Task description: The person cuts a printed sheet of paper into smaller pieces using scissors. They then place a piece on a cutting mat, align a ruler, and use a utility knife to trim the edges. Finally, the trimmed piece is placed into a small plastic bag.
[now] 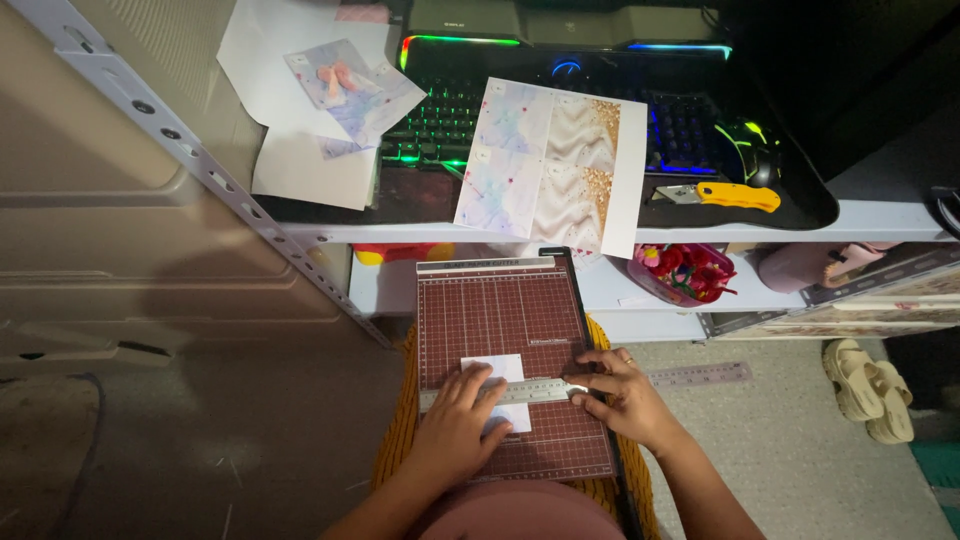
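Left hand [455,430] flat on ruler [510,392]

I see a white label strip [485,264] along the cutter board's top edge. No packages or screens show.

Cutter board [500,310] bare above the paper – shelf edge [450,234] & overhanging printed sheet [550,165] block beyond.

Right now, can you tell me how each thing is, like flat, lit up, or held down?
Left hand: flat, pressing the ruler and paper.
Right hand: fingertips on the ruler's end.
Metal ruler: lying across the white paper.
White paper: flat on the cutter, partly covered.
Paper cutter board: flat on the lap.
Keyboard: lit up.
Yellow knife: lying on the desk.
Printed sheet: overhanging the desk edge.
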